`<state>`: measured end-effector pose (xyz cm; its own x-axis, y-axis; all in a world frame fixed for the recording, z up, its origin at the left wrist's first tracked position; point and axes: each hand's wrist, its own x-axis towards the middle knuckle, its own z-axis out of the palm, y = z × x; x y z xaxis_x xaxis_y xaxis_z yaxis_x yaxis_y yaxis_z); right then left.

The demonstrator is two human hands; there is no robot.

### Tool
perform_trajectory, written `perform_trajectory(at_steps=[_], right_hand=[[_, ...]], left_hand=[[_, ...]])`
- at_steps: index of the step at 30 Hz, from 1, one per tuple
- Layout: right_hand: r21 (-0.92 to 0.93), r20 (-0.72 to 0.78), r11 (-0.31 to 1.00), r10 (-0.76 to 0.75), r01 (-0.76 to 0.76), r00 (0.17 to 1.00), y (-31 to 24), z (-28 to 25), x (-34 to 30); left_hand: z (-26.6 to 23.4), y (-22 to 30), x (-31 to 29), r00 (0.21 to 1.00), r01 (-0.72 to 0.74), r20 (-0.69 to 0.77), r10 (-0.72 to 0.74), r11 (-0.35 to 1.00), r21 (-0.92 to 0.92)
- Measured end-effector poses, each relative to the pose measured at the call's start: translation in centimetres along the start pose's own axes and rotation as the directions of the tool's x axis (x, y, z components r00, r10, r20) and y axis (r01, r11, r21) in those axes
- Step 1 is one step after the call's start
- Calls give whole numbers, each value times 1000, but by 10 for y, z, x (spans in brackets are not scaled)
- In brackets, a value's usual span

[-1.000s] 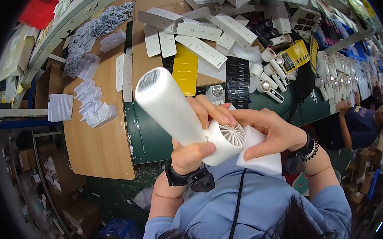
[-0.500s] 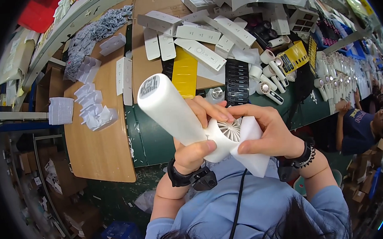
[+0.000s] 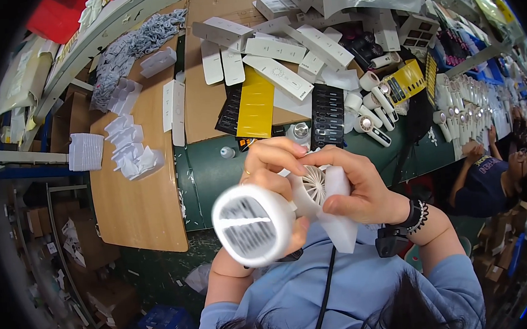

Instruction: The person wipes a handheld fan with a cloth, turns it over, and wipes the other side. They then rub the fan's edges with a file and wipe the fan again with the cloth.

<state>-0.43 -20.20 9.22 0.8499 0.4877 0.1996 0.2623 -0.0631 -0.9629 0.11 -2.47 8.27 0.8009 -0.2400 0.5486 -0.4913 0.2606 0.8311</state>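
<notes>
A white handheld fan (image 3: 284, 215) is up in front of my chest. Its handle end, with a grey printed label (image 3: 244, 223), tilts toward the camera, and the round bladed head (image 3: 314, 185) faces up between my hands. My left hand (image 3: 273, 167) is closed around the fan near its neck, partly hidden by the handle. With thumb and fingers, my right hand (image 3: 356, 185) presses a white sponge-like pad (image 3: 340, 223) against the side of the fan head. The fingertips of both hands meet above the head.
White printed boxes (image 3: 279, 78) lie piled across the table. Behind my hands are yellow (image 3: 255, 107) and black (image 3: 327, 114) sticker sheets, with a small bottle (image 3: 227, 152) nearby. More handheld fans (image 3: 373, 123) lie right; grey straps (image 3: 139, 48) and white trays (image 3: 131, 152) are left. A co-worker (image 3: 485, 182) sits at right.
The fan's handle has swung down and toward me, so its labelled end now faces the camera. My left hand has turned with it; the right hand keeps the pad at the head.
</notes>
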Motion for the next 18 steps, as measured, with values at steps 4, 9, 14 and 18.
perform_trajectory(at_steps=[4, 9, 14, 18], right_hand=[[-20, 41, 1000, -6, 7, 999, -7, -3, 4], [-9, 16, 998, 65, -65, 998, -2, -2, 0], [237, -63, 971, 60, -43, 996, 7, -19, -1], [401, -161, 913, 147, -71, 976, 5, -33, -4]], left_hand=[[-2, 8, 2, 998, -62, 36, 56, 977, 202], [0, -2, 1, 948, -317, 130, 290, 838, 444], [2, -13, 3, 650, -673, 400, 646, 245, 698], [-2, -13, -2, 605, -669, 494, 624, 62, 741]])
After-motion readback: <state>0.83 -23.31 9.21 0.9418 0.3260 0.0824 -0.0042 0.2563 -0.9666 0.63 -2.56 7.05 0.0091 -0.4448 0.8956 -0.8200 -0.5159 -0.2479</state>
